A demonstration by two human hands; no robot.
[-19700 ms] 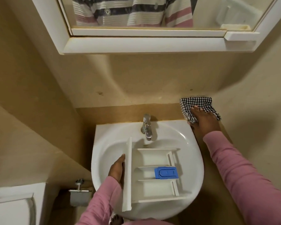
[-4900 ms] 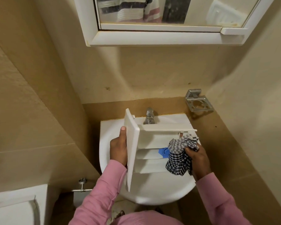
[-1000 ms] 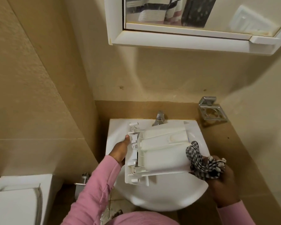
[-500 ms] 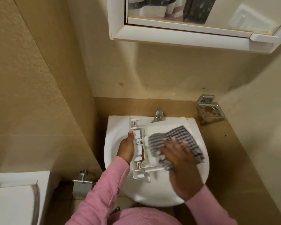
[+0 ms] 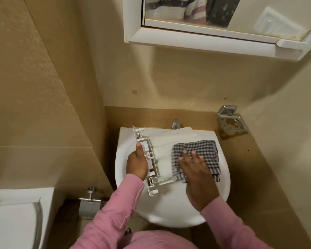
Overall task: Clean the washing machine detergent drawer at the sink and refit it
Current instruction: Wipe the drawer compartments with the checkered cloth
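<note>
Detergent drawer [image 5: 162, 150], underside up, spans the sink [image 5: 169, 218], long axis left to right, front panel toward the left rim. Left hand [image 5: 137, 165] grasps that panel; right hand [image 5: 196, 169], fingers straight, presses a checked cloth [image 5: 203, 150] onto the drawer.

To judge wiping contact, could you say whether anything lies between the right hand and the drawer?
Yes: the checked cloth lies spread between the right hand and the drawer. The left hand grips it directly.

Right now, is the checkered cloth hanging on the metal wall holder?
No, the right hand presses the checkered cloth flat on the drawer over the sink.
</note>
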